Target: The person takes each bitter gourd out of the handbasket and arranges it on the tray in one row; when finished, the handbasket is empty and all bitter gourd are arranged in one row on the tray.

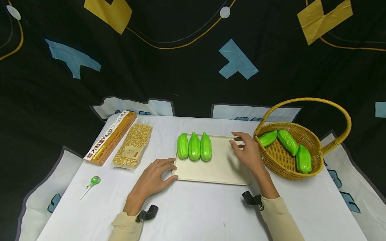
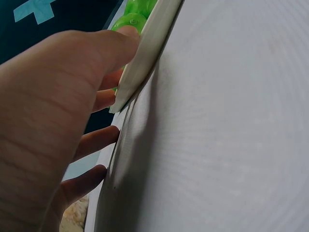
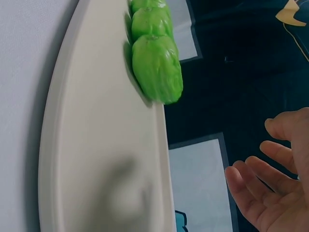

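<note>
Three glossy green bitter melons (image 1: 194,147) lie side by side on the left part of a cream rectangular tray (image 1: 211,172). My left hand (image 1: 153,177) is at the tray's left edge, its thumb and some fingertips touching the rim. In the left wrist view the thumb (image 2: 120,46) lies against the rim, with other fingers spread beside it. Over the tray's right end hovers my right hand (image 1: 248,152), fingers loosely bent and holding nothing. From the right wrist, that hand (image 3: 270,188) appears apart from the tray, whose surface carries its shadow.
To the right stands a wicker basket (image 1: 281,169) with a tall arched handle, holding three more green bitter melons (image 1: 287,142). On the left are a pasta box (image 1: 111,137), a bag of corn kernels (image 1: 134,144) and a green lollipop (image 1: 94,180). A dark curtain hangs behind.
</note>
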### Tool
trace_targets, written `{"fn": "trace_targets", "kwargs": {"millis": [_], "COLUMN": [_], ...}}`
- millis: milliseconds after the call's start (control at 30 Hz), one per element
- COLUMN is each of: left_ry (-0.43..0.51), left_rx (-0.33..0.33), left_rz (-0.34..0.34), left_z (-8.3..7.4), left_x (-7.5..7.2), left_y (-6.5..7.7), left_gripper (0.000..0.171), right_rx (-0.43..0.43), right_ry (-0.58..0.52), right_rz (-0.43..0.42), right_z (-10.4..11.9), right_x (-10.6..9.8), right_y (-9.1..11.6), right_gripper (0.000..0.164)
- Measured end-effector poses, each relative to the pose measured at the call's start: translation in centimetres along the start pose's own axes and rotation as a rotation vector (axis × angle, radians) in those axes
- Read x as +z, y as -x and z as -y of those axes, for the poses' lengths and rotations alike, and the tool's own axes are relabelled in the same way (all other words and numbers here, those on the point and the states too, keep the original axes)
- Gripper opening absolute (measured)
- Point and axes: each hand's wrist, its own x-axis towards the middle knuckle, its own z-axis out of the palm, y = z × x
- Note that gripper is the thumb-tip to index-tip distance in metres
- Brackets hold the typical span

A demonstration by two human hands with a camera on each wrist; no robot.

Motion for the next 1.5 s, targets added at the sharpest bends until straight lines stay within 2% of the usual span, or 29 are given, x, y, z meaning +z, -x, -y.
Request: {"fn": "trace_targets", "kwargs": {"millis": [833,1500], "left_ry": [0.001,-0.001], "left_rx": [-0.009,0.004], "left_rz": [0.01,-0.005], "left_z": [0.0,0.1], "left_x": [0.0,0.1], "left_y": [0.0,-0.1], "left_gripper": [0.03,0.028], "right_rx": [0.005,0.05], "right_ry": [0.07,0.067], "right_rz": [-0.048,-0.067], "right_z": [-1.2,-2.0], "right_x": [-3.1,-5.1], "right_y": [0.9,0.7], "right_gripper": [0.04,0.039]}}
